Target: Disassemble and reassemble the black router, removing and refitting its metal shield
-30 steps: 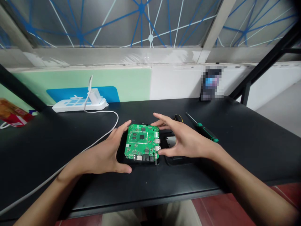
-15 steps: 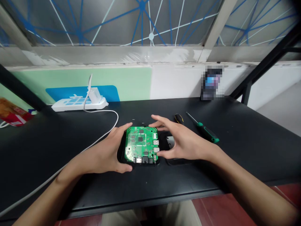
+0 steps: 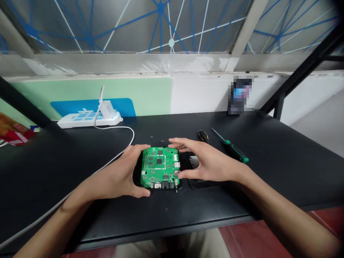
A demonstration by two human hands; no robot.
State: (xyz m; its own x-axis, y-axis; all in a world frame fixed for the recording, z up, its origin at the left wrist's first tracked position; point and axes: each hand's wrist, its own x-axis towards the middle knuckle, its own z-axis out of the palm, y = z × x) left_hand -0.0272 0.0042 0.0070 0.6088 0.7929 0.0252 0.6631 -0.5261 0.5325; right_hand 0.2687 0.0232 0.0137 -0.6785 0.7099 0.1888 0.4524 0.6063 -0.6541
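A green circuit board (image 3: 158,168) with ports along its right and near edges lies in a shallow black case (image 3: 138,172) on the table. My left hand (image 3: 120,172) grips the case from the left, thumb at the near corner and fingers at the far one. On the other side, my right hand (image 3: 201,161) spans the board, its thumb by the USB ports and its fingertips at the far right corner. Partly under my right hand lies a black cover-like part (image 3: 192,183) with a silvery plate, mostly hidden.
A green-handled screwdriver (image 3: 232,148) and a black-and-yellow handle (image 3: 203,135) lie behind my right hand. A white power strip (image 3: 88,120) with a plugged-in charger stands at the back left, its white cable (image 3: 118,156) passing under my left arm. Tiny screws lie behind the board.
The board now lies flatter in the case, its glare gone. My right fingers have lowered to the board's far edge. My left hand keeps its place on the case.
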